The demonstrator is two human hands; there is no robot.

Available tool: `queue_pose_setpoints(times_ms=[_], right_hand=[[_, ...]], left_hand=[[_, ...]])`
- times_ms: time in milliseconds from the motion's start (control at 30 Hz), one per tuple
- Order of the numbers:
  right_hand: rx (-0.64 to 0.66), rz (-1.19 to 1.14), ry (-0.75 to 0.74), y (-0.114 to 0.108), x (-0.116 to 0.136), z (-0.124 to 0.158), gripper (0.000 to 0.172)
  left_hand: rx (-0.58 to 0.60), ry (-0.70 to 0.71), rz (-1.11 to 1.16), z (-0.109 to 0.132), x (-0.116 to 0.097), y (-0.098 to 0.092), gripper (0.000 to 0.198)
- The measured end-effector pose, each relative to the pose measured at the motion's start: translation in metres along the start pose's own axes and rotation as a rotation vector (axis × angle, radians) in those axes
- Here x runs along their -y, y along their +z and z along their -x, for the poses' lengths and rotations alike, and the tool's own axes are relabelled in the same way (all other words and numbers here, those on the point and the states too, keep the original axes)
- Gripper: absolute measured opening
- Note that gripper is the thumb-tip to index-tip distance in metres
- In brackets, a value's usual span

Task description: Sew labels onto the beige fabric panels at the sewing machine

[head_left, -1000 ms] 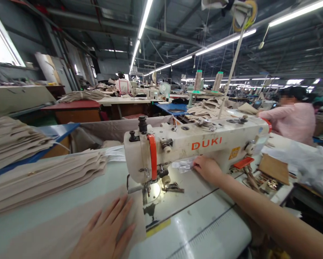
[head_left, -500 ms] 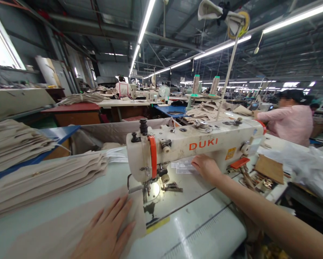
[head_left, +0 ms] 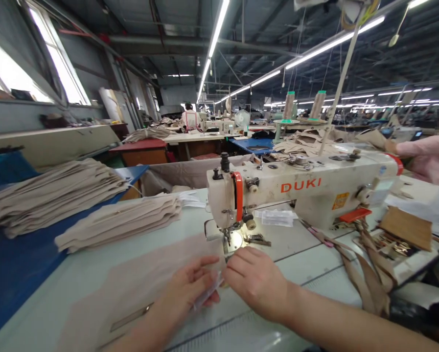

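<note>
My left hand [head_left: 190,288] is closed around a small, shiny, whitish strip of plastic [head_left: 206,293], thumb and fingers on either side of it. At the strip's near-right end, my right hand [head_left: 254,278] is pinched, with its fingertips mostly hidden. Both hands are just in front of the needle area of a white sewing machine [head_left: 263,183]. A beige fabric piece [head_left: 131,278] lies flat on the table under and left of my left hand. By my left wrist rests a flat metal piece [head_left: 129,318], partly covered.
Several similar whitish strips [head_left: 278,217] lie beneath the machine arm. Stacked beige fabric pieces [head_left: 124,220] stand on the left. Tan straps [head_left: 355,264] hang over the right edge beside a tray of metal parts [head_left: 391,244]. A co-worker in pink [head_left: 430,156] sits at the right.
My right hand has come from the strips under the machine arm to my left hand. My left hand has lifted off the fabric and closed on a strip. The view has swung left.
</note>
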State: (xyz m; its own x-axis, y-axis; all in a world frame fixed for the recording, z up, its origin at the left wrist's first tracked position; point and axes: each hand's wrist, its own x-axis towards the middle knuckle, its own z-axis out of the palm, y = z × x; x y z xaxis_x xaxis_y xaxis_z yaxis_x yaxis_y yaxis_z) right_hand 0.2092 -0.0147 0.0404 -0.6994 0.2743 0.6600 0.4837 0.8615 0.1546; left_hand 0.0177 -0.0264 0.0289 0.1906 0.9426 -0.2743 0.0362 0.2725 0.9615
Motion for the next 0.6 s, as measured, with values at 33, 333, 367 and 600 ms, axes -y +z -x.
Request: queue_pose_setpoints(times_ms=[33,333,367,600], right_hand=[[-0.006,-0.012,-0.004,0.005,0.001,-0.004,0.034],[-0.089,-0.066,0.146,0.025,-0.014,-0.001,0.027],[-0.082,-0.069,0.145,0.025,-0.015,0.000,0.026],[-0.004,-0.450,0.479,0.025,-0.015,0.001,0.021]], left_hand=[[-0.022,-0.005,0.010,0.001,-0.004,-0.004,0.069],[0.044,-0.042,-0.250,0.007,-0.027,-0.032,0.035],[0.047,-0.039,-0.262,0.005,-0.026,-0.032,0.034],[0.009,0.019,-0.391,0.001,-0.034,-0.028,0.034]])
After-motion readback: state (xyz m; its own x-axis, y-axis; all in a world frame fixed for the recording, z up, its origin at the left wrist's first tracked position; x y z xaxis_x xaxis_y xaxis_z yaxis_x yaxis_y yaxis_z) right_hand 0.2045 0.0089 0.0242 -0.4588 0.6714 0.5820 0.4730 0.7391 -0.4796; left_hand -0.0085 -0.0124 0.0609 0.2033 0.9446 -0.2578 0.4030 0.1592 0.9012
